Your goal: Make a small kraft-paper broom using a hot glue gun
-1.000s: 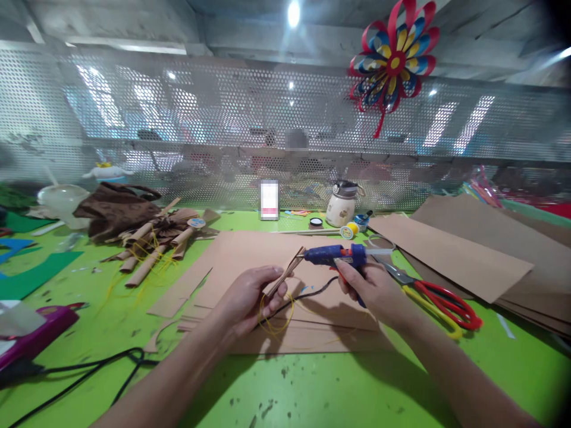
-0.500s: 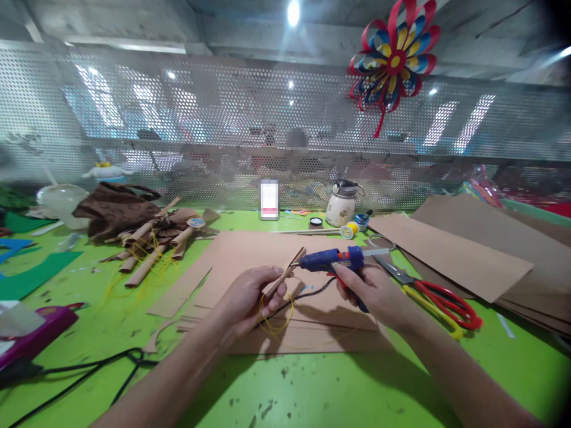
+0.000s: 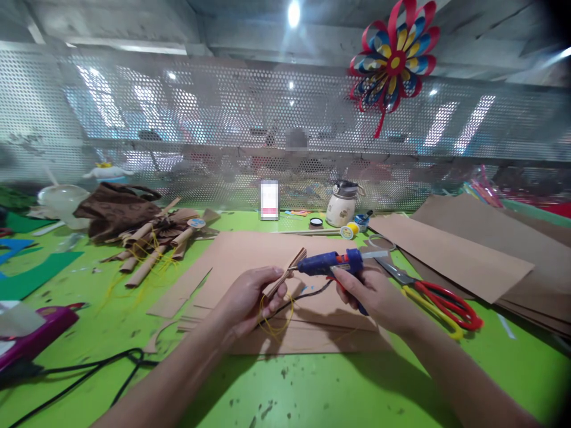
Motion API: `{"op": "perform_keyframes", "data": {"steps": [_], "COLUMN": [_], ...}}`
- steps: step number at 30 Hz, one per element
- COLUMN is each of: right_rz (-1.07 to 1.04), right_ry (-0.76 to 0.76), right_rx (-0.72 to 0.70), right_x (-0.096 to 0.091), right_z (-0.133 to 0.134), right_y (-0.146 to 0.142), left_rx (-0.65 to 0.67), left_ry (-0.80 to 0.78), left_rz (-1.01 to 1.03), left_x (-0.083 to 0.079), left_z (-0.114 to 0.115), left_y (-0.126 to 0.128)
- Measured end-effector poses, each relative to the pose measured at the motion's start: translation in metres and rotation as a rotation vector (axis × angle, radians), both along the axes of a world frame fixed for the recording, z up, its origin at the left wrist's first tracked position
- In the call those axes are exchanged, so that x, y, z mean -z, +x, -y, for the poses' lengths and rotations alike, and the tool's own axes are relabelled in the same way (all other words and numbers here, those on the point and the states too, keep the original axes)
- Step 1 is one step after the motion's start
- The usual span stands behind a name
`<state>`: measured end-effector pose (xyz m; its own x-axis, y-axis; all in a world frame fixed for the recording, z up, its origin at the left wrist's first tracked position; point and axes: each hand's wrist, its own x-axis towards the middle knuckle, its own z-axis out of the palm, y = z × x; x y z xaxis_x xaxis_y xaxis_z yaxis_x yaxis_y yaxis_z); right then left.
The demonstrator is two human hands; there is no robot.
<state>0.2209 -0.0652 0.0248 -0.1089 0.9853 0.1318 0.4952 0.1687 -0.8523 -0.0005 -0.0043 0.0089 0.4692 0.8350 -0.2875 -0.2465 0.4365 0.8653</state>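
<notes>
Left hand (image 3: pixel 254 293) pinches layered brown paper (image 3: pixel 297 258); right hand (image 3: pixel 375 289) grips a hot-glue gun (image 3: pixel 328 263). Scissors (image 3: pixel 423 286) lie right.

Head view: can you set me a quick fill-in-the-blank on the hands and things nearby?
The right hand holds a glue gun with a ____ body.
The left hand holds a folded piece coloured ____.
The looped thread by that piece is ____.
In this view, the red-handled scissors lie to the ____ of the glue gun.
Missing words: blue; brown; yellow; right.
</notes>
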Motion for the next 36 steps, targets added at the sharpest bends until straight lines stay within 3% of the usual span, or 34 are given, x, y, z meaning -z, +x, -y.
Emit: {"op": "perform_keyframes", "data": {"steps": [22,36], "right_rz": [-0.11,-0.013], "right_ry": [-0.052,-0.023], "right_rx": [0.003,0.01], "right_x": [0.0066,0.004], "right_z": [-0.0027,-0.0004], "right_y": [0.0045,0.0009], "left_rx": [-0.016,-0.017], "left_ry": [0.0,0.008], "left_rz": [-0.016,-0.046], "left_x": [-0.0012,-0.001], "left_z": [0.0002,0.0024], "left_y": [-0.0005,0.0008]}}
